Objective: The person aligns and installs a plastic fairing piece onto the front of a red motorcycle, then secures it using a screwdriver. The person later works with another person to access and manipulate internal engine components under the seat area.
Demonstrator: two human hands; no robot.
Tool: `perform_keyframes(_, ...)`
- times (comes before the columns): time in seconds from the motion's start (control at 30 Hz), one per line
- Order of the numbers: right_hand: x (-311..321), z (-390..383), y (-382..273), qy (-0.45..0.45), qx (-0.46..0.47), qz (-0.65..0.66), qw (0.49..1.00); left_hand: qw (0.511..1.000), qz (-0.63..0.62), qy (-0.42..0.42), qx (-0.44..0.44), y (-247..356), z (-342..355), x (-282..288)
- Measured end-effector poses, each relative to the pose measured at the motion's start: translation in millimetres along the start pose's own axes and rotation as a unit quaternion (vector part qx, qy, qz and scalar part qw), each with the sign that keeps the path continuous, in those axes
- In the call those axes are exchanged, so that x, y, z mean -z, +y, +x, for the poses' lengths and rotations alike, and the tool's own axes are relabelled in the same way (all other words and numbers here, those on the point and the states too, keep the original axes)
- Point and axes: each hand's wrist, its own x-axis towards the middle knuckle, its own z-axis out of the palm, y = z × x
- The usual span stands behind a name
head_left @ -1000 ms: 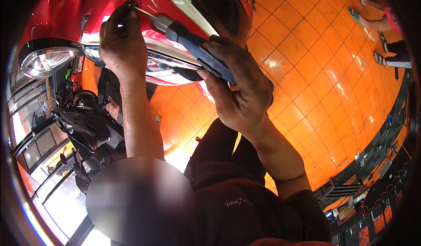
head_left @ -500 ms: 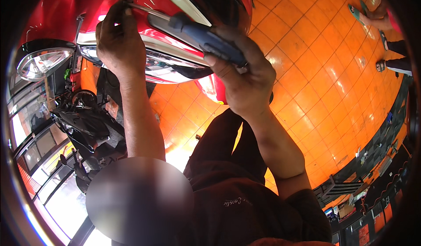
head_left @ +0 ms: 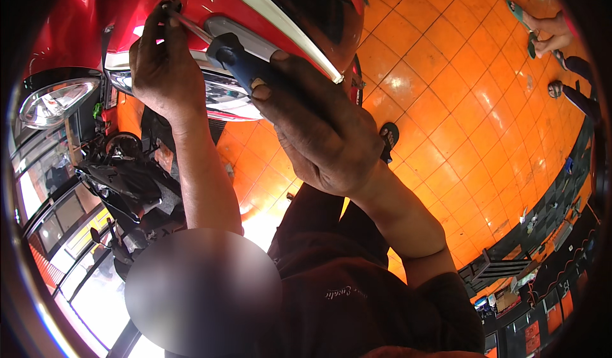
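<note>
Upper left of frame: left hand pinches the screwdriver shaft near its tip, steadying it in a recess of the red scooter panel. Right hand, centre, is clamped around the blue handle, positioned to turn it. Headlight sits at left.

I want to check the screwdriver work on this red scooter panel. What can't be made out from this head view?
- Tip of the screwdriver: hidden by the left hand at the hole in the red panel.
- Handle's rear: wrapped by the right hand.
- Lower centre: blurred patch.
- Picture's rim: dark, cutting off the headlight side.
</note>
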Motion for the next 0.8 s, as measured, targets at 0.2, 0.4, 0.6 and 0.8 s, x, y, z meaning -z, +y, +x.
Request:
perform_keyframes(0.2, 2.4, 2.9, -11.6, -0.018, -0.015, 0.0, 1.0, 1.0, 0.004, -0.014, -0.004, -6.1, 0.7, 2.7)
perform_keyframes(0.4, 3.9, 2.2, -20.9, -0.027, -0.05, 0.038, 0.998, 0.999, 0.017, -0.035, -0.037, -15.2, 2.1, 5.7)
perform_keyframes(0.6, 2.1, -0.2, -22.7, -0.012, -0.048, 0.026, 0.998, 0.998, -0.01, -0.046, -0.052, -22.4, 4.6, 6.6)
perform_keyframes(0.8, -5.6, -3.8, -18.4, 0.015, -0.028, -0.016, 0.999, 0.996, 0.018, -0.054, -0.072, -20.3, 7.9, 9.0)
